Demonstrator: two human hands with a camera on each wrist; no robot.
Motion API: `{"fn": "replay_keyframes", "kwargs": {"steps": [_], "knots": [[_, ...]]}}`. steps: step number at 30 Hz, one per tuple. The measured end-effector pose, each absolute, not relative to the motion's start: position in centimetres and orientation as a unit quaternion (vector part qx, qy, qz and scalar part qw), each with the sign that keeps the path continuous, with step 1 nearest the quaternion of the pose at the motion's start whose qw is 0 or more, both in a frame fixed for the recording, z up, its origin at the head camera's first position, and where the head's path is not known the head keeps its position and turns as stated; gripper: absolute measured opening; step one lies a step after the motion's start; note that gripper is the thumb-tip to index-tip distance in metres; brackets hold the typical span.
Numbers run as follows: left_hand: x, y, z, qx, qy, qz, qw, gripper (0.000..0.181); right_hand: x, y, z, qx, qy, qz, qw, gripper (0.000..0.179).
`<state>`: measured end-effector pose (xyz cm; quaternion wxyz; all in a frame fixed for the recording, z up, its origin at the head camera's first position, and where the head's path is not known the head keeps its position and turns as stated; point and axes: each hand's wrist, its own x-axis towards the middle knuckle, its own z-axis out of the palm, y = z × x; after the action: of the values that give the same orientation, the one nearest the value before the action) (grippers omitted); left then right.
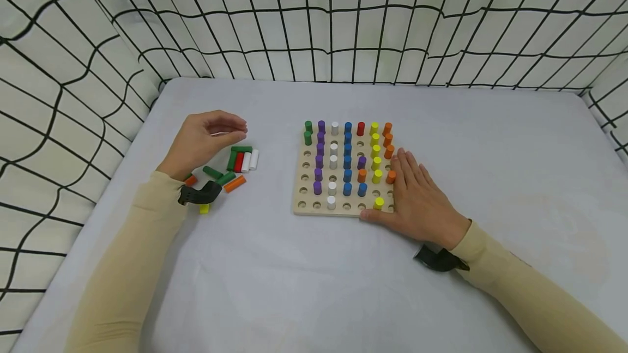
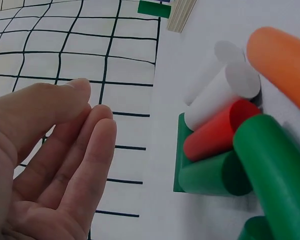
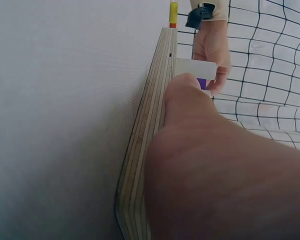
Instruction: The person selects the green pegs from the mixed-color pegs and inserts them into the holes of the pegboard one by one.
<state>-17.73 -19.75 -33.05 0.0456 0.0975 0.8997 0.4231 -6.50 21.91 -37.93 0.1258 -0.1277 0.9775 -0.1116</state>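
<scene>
My left hand (image 1: 203,138) hovers beside a small heap of loose wooden pegs, its fingers loosely curved and the thumb near the fingertips. Nothing shows between them in the left wrist view. In the heap, a red peg (image 1: 239,162) and white pegs (image 1: 253,160) lie side by side with a green peg (image 1: 231,160), below another green peg (image 1: 241,149). My right hand (image 1: 422,208) rests with extended fingers along the right side of a wooden pegboard (image 1: 309,212), thumb at its front edge. Purple, blue, yellow, orange and other pegs stand in columns on the board.
More loose pegs lie by the left wrist: an orange peg (image 1: 235,184), a green peg (image 1: 213,172) and a yellow peg (image 1: 204,208), partly behind the wrist strap (image 1: 200,194). A black wire grid (image 1: 331,50) encloses the white table (image 1: 275,277) at back and sides.
</scene>
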Motion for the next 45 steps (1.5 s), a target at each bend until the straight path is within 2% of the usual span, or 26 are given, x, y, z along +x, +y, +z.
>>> {"fn": "replay_keyframes", "kwargs": {"steps": [11,24,45], "knots": [[-17.7,-20.5,-33.9,0.098,0.909,0.395,0.087,0.028,-6.5,22.0,-38.1,-0.127,0.977,-0.114,0.129,0.138],[-17.9,-20.8,-34.7,0.111,0.914,0.378,0.095,0.026,-6.4,22.0,-38.0,-0.126,0.977,-0.114,0.128,0.137],[-18.0,-21.4,-34.9,0.106,0.934,0.337,0.054,0.027,-6.5,22.0,-37.9,-0.128,0.977,-0.115,0.125,0.135]]}}
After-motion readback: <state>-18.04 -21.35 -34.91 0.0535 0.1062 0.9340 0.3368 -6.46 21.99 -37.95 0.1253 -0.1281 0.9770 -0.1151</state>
